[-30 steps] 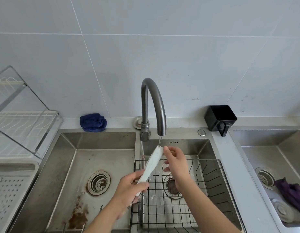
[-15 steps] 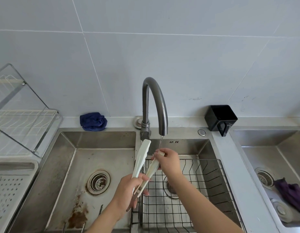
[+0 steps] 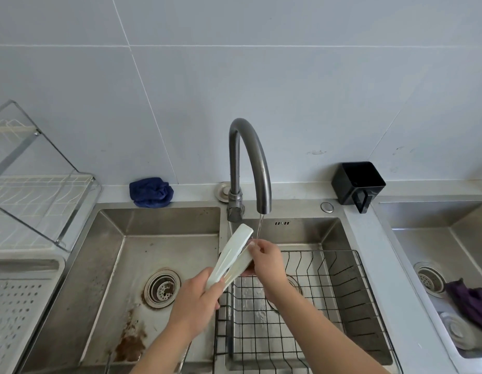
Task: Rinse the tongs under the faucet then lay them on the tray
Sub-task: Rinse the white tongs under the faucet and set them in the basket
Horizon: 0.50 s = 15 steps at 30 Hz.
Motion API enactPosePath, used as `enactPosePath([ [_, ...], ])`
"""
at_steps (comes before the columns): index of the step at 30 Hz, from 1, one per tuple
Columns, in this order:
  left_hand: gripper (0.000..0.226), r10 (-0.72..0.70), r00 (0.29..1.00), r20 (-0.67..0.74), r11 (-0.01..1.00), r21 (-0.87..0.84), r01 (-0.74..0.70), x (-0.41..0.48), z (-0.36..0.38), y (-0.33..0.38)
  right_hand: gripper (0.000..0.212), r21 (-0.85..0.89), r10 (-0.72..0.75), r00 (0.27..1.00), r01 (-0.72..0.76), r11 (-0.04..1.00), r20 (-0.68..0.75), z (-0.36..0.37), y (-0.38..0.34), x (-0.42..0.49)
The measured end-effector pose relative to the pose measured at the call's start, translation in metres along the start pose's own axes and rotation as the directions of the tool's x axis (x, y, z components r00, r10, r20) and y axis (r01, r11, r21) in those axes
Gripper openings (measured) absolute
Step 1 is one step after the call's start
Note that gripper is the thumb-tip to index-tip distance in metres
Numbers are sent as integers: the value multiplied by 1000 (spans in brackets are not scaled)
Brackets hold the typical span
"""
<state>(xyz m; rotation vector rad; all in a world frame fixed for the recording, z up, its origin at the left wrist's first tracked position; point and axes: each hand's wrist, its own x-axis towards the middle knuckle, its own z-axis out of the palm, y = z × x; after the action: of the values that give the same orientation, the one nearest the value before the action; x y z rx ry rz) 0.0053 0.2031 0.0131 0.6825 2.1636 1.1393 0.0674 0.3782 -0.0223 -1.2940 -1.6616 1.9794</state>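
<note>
White plastic tongs [image 3: 232, 252] are held tips-up over the divider between the two sink basins. My left hand [image 3: 196, 300] grips their hinge end. The two arms are spread apart; my right hand [image 3: 267, 261] pinches the right arm near its tip, just under the thin water stream falling from the grey arched faucet [image 3: 250, 163]. The left arm's tip stands free to the left of the stream. A white perforated tray [image 3: 15, 298] lies at the far left beside the sink.
A black wire basket [image 3: 350, 292] sits in the right basin under my hands. The left basin [image 3: 121, 265] has a rusty stain. A blue cloth [image 3: 150, 191] and a black cup [image 3: 358, 184] stand on the back ledge. A dish rack [image 3: 32, 190] is at left.
The tongs went from closed under the stream to spread apart. My right hand moved from the tip to gripping the right arm, and both hands rose slightly toward the spout.
</note>
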Motion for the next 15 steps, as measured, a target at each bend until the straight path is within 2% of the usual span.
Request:
enactPosePath([
  [2,25,-14,1000,-19,1000,28,14,-2,-7,-4,22,59,40,997,-44,997,73,2,1,-1],
  [7,26,-7,999,-34,999,33,8,0,-8,-3,27,36,49,998,-48,998,-45,4,-1,0],
  [10,27,-10,998,-54,999,41,12,1,-12,-7,26,168,80,993,-93,981,83,8,-3,-4],
  [11,27,-11,998,-57,999,44,14,1,-13,-9,25,160,74,993,-88,983,90,7,-6,-4],
  [15,34,3,998,-60,999,37,-1,4,-12,-7,27,66,16,999,-13,998,-50,4,-13,4],
])
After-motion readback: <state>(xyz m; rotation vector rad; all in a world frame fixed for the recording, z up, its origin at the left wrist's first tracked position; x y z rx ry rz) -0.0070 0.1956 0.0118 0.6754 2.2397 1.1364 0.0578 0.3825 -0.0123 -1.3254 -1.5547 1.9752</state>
